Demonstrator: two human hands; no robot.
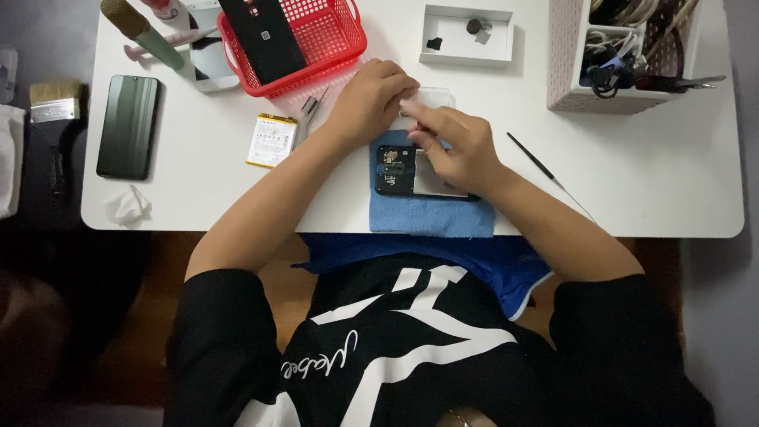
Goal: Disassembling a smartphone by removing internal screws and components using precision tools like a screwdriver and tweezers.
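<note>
**A:** Start with the big picture. You're seated at the white table (pixel 632 182), and the opened phone (pixel 395 170) lies on the blue cloth (pixel 431 215) at the near edge, right in front of you. Its back is off and the dark inner frame shows. I'd judge you're mid-disassembly, working at the phone's top end.

**B:** And what does the next move call for?

**A:** By my reading, a small, careful pull or press with the fingertips, with the phone kept flat on the cloth. The parts there are fine, so go gently.

**B:** How do your arms sit?

**A:** Both forearms come in from the near edge and meet over the phone. Your left hand (pixel 368 103) is curled, knuckles up, resting on the table just beyond the phone's top end, over a pale clear piece (pixel 435 98); I can't tell whether it grips that or only presses on it. Your right hand (pixel 458 150) lies across the phone's right half, fingers bent, index tip reaching toward the left hand in a pinch-like pose. What it pinches, if anything, is too small to see.

**B:** Smaller things nearby?

**A:** A battery (pixel 272 140) and tweezers (pixel 310 111) lie to your left, a thin black probe (pixel 531 157) to your right.
</note>
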